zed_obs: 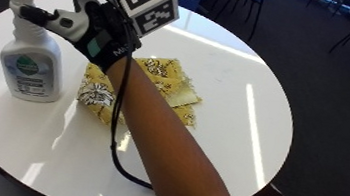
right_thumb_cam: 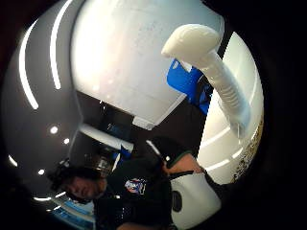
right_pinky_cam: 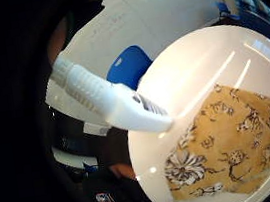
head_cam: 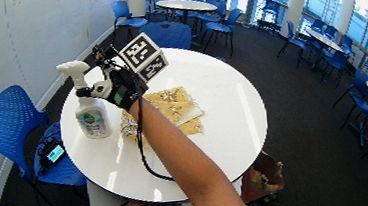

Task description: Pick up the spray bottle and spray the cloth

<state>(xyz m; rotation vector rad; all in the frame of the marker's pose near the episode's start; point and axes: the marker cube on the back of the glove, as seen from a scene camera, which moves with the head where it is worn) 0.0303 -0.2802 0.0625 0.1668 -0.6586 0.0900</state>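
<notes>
My right hand [zed_obs: 105, 36] is raised above the bench [zed_obs: 230, 84], reaching toward the neck of the bottle [zed_obs: 29, 55]. From the outside view I see only the back of the glove, and the fingers are hidden behind it, so I cannot tell whether they are curled round the bottle or apart from it. In the wide outside view the hand [head_cam: 121, 88] sits right at the bottle's [head_cam: 90, 116] neck, below the white spray head.

Both palm views show the ribbed white neck and spray head close to my palm: the bottle's top [right_pinky_cam: 107, 100] crosses the little-finger side view, its tip over the bench edge, and the bottle's neck [right_thumb_cam: 216, 72] runs through the thumb side view with the rounded head at its end.

The bottle stands upright on the bench, near its rim on my left, white with a green and blue label. Just beside it, toward the middle of the bench, lies the cloth [zed_obs: 163, 89], yellow with a white and dark flower print, folded and flat. My forearm passes over part of it. In the little-finger side view the cloth [right_pinky_cam: 232, 143] lies spread on the white bench [right_pinky_cam: 196, 67].

A blue chair [head_cam: 12, 123] stands beside the bench, near the wall.
</notes>
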